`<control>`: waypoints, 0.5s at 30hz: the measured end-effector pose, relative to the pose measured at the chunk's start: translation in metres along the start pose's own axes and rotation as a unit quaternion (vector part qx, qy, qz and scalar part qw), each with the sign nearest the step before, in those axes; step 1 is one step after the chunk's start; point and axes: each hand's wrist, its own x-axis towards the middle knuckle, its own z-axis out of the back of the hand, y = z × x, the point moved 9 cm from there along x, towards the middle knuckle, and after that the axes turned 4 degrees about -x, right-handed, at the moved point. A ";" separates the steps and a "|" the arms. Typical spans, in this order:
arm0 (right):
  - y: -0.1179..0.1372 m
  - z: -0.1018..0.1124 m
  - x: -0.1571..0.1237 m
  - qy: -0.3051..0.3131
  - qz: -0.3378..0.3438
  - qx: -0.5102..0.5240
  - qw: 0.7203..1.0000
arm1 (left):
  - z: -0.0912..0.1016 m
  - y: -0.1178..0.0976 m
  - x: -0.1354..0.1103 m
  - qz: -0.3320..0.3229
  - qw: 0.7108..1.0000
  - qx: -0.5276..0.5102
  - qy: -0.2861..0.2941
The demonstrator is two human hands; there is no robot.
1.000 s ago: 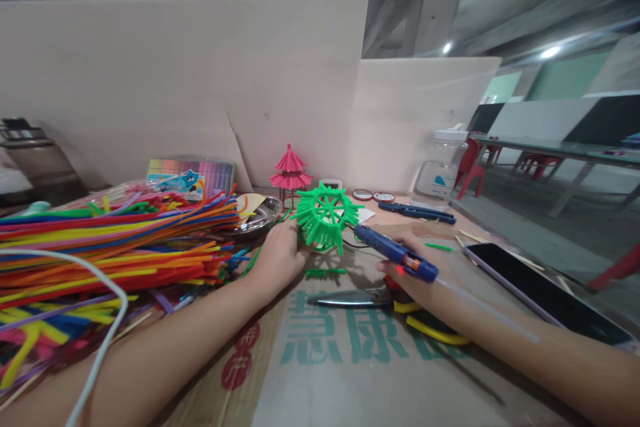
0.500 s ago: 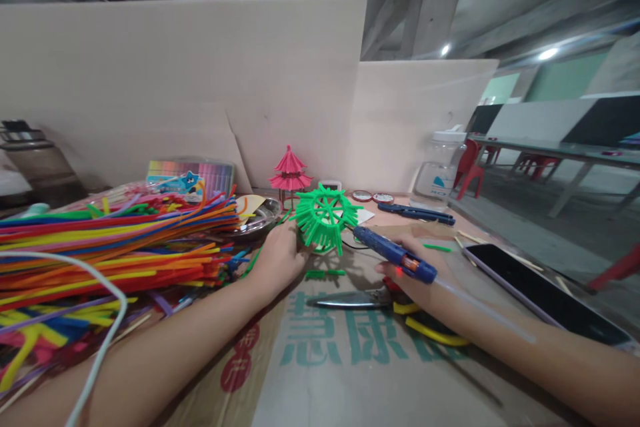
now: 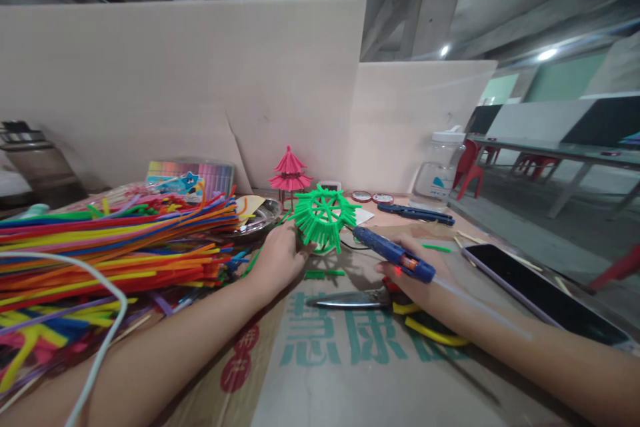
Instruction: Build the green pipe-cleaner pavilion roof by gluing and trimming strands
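My left hand [image 3: 281,251] is closed on the lower left side of a green pipe-cleaner wheel [image 3: 320,237], whose short spokes fan out round an open ring with crossing bars. In my right hand [image 3: 417,263] is a blue hot glue gun [image 3: 384,247], a clear glue stick poking out of its back and a red light glowing on it. The nozzle points left, close to the wheel's right edge; whether it touches, I cannot tell. Below lie scissors [image 3: 350,300] with metal blades, their handles partly under my right hand. Short green pieces [image 3: 324,274] rest on the table beneath the wheel.
Many coloured pipe cleaners [image 3: 115,233] are heaped at the left, with a white cable [image 3: 113,293] across them. Behind stand a pink pagoda model [image 3: 289,170] and a metal dish [image 3: 263,217]. A phone [image 3: 540,293], pliers [image 3: 415,213] and a clear bottle [image 3: 440,170] are at the right.
The green wheel has tilted slightly in my left hand, and its right edge has shifted a little to the left. My right hand and the glue gun have barely moved.
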 end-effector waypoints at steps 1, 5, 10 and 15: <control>0.000 0.000 0.000 -0.002 0.005 -0.004 1.000 | -0.001 0.000 0.000 -0.002 1.000 0.006 0.005; 0.000 0.001 0.002 -0.013 0.015 -0.029 0.999 | -0.002 0.001 0.000 -0.008 1.000 0.014 0.010; 0.008 0.004 0.001 -0.018 0.030 -0.025 0.999 | -0.002 0.000 0.000 -0.010 1.000 0.008 0.006; 0.014 0.005 -0.002 -0.005 0.035 0.003 0.999 | -0.002 -0.001 0.000 -0.017 1.000 0.010 0.006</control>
